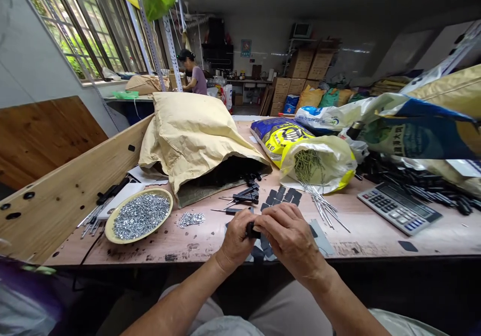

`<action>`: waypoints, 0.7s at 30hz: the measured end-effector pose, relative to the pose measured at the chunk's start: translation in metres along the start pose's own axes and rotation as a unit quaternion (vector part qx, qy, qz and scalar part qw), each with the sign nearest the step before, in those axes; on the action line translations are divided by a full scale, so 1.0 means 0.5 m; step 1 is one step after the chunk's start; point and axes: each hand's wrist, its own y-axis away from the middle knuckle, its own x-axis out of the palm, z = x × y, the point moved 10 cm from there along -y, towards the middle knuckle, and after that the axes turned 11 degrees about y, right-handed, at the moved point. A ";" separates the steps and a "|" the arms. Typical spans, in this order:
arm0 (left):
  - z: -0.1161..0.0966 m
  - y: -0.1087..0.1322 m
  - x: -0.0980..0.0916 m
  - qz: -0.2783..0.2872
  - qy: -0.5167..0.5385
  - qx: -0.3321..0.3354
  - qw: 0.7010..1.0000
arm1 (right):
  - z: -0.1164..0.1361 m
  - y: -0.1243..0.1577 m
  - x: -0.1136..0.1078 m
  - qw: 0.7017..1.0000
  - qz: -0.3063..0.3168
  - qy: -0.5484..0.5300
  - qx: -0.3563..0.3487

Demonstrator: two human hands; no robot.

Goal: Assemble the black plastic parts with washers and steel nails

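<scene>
My left hand (pixel 235 240) is wrapped round a black plastic handle (pixel 252 229), whose end shows between thumb and fingers. My right hand (pixel 291 235) meets it there, fingers pinched together over the end; anything small inside that pinch is hidden. Beneath both hands lie flat dark pieces (pixel 266 248) on a grey sheet (pixel 323 238). Just beyond are several black-handled tools with thin metal shafts (pixel 246 196) and more flat black pieces (pixel 280 195). Left of my hands is a small pile of metal washers (pixel 191 219), beside a yellow dish (pixel 108 229) heaped with similar washers (pixel 143 215).
A large paper sack (pixel 199 135) lies with its mouth towards me, black parts inside. Thin metal rods (pixel 326 208) spill from a yellow-and-white bag (pixel 338 165). A calculator (pixel 398 208) and black-handled rods (pixel 424 185) lie right. A wooden board (pixel 93 190) edges the left; a person (pixel 195 77) works behind.
</scene>
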 end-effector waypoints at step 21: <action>-0.022 -0.005 -0.018 -0.026 0.047 0.005 0.999 | 0.041 -0.030 -0.043 0.997 -0.005 0.030 -0.067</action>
